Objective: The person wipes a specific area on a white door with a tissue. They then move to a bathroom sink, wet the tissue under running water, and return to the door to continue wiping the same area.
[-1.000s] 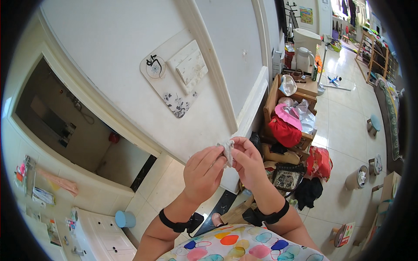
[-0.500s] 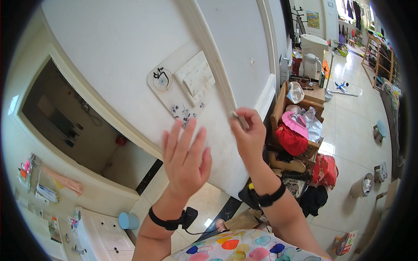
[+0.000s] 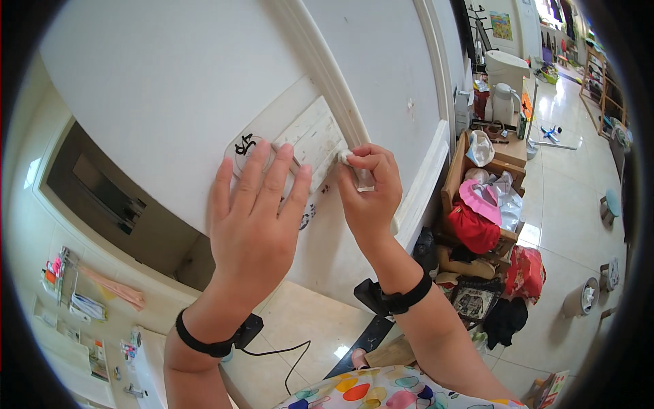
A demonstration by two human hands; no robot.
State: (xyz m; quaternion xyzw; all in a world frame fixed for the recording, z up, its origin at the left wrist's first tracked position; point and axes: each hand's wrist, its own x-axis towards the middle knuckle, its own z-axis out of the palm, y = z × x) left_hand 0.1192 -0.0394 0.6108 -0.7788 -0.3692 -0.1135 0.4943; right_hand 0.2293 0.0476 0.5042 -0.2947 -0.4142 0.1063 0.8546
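Observation:
A dirty white light switch is set on the wall, within a pale surround plate decorated with dark flowers. My left hand lies with its fingers spread over the lower left part of the surround plate, fingertips by the switch's edge. My right hand pinches a small whitish wad against the switch's lower right corner. Its exact kind is too small to make out. Part of the plate's pattern is hidden under my left hand.
A white moulding runs along the wall beside the switch. At right stand a wooden box heaped with bags and hats, a waste bin and a small stool. A doorway and a washbasin are at left.
My left hand has moved up and left onto the surround plate. My right hand has moved left, bringing the small whitish wad from beside the moulding onto the switch's corner.

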